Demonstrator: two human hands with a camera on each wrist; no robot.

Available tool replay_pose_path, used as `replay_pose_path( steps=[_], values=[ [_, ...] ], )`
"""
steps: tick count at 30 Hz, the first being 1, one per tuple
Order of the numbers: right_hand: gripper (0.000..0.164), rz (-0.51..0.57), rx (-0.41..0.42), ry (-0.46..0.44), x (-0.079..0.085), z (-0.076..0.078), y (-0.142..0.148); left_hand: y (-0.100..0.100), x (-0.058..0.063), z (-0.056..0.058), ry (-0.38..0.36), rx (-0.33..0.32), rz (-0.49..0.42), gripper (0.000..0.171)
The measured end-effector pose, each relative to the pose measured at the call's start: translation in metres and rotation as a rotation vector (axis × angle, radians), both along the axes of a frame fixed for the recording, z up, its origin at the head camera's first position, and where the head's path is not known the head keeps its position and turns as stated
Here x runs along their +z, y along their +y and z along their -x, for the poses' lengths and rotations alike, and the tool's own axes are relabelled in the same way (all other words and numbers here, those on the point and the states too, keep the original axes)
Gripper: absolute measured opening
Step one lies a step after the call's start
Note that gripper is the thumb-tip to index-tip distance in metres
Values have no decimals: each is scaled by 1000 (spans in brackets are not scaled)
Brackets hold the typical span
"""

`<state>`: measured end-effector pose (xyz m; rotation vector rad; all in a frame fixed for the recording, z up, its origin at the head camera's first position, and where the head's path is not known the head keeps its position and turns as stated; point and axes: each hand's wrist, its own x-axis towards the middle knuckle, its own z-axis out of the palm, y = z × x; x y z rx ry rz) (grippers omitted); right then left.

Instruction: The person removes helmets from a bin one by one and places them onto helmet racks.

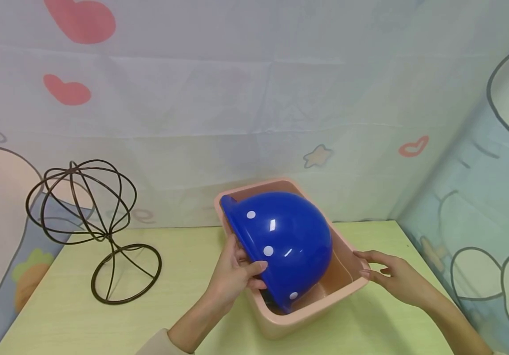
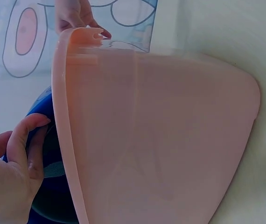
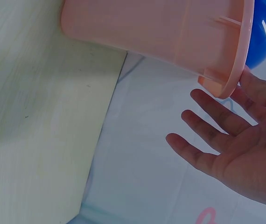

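Observation:
A glossy blue helmet [image 1: 290, 236] with white dots along its edge lies tilted in a pink plastic bin [image 1: 312, 310]. My left hand [image 1: 234, 273] grips the helmet's brim, its thumb on the outer face and its fingers curled under the rim. In the left wrist view a dark lining and strap [image 2: 54, 169] show inside the helmet. At the bin's right corner my right hand [image 1: 398, 278] pinches the rim between thumb and index finger. The other fingers of that hand spread loosely below the rim in the right wrist view.
A dark wire stand [image 1: 103, 236] with a round cage top and a ring base is at the left of the pale green table [image 1: 183, 256]. Behind the table hangs a cloth backdrop [image 1: 219, 98] printed with hearts and cartoon shapes.

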<state>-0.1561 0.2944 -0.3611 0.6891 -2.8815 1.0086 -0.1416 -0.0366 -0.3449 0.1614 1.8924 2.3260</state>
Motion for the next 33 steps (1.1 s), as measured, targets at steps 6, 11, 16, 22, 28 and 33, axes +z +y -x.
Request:
replay_pose_path(
  steps=[6, 11, 16, 22, 28, 33],
  values=[
    [37, -16, -6, -2, 0, 1, 1, -1, 5, -1, -4, 0, 25, 53],
    [38, -22, -8, -6, 1, 0, 0, -5, 11, -1, 31, -6, 46, 54],
    [37, -1, 2, -23, 0, 1, 1, -8, 15, -3, 54, -10, 50, 61],
    [36, -18, 6, -6, -1, 1, 1, -9, 16, -4, 88, -15, 45, 63],
    [35, -7, 14, -9, -1, 1, 1, -10, 18, -6, 119, -9, 66, 64],
    [34, 0, 17, -13, 0, 1, 1, -12, 21, -8, 152, -9, 59, 71]
  ],
)
